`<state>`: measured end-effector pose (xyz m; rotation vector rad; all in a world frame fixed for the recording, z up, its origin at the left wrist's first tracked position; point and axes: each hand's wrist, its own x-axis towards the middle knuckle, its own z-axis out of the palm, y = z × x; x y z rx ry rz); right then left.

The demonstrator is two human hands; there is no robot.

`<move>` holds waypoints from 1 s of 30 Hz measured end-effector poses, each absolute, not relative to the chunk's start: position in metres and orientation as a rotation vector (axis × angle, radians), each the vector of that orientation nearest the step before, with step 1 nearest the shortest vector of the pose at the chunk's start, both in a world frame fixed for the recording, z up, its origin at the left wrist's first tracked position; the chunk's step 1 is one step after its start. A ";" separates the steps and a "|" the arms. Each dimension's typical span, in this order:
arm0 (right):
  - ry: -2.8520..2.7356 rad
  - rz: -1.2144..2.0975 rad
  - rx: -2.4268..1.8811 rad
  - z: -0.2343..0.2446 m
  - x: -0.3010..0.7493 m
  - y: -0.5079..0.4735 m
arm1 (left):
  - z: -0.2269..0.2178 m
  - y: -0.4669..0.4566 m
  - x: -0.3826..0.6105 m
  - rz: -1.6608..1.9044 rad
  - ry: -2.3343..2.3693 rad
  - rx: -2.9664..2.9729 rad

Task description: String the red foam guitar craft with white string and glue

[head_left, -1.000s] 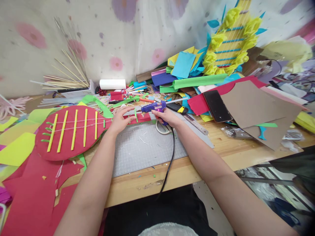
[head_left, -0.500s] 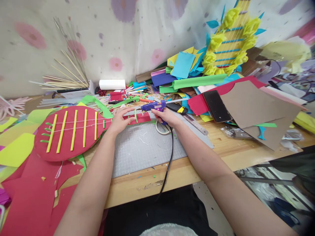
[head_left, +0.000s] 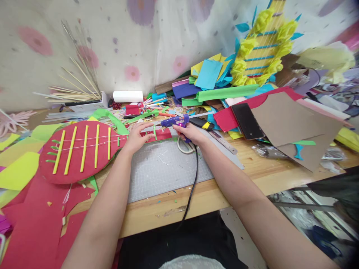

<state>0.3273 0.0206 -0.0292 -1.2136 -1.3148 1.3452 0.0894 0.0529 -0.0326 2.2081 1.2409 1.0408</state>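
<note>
My right hand (head_left: 188,133) grips a blue hot glue gun (head_left: 174,121), whose nozzle points left at the neck of a red paper guitar shape (head_left: 81,151). Its black cord (head_left: 193,183) runs down over the table edge. My left hand (head_left: 137,136) presses flat on the red neck, fingers beside a short green strip (head_left: 154,132). The red body carries several yellow strips (head_left: 84,148) and thin white strings. Both hands rest at the far edge of a grey cutting mat (head_left: 165,168).
Red paper scraps (head_left: 36,224) lie at the left front. Bamboo sticks (head_left: 75,89) and a white roll (head_left: 128,96) stand at the back. A black phone (head_left: 248,120), brown cardboard (head_left: 294,127), a metal ruler (head_left: 224,142) and piled coloured paper (head_left: 213,82) fill the right.
Nothing has clearly changed; the hands and the glue gun stay at the red neck, with only a slight shift of the view.
</note>
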 end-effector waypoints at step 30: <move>-1.354 1.348 -1.197 -0.032 0.330 0.023 | -0.033 0.053 0.089 1.038 1.223 2.241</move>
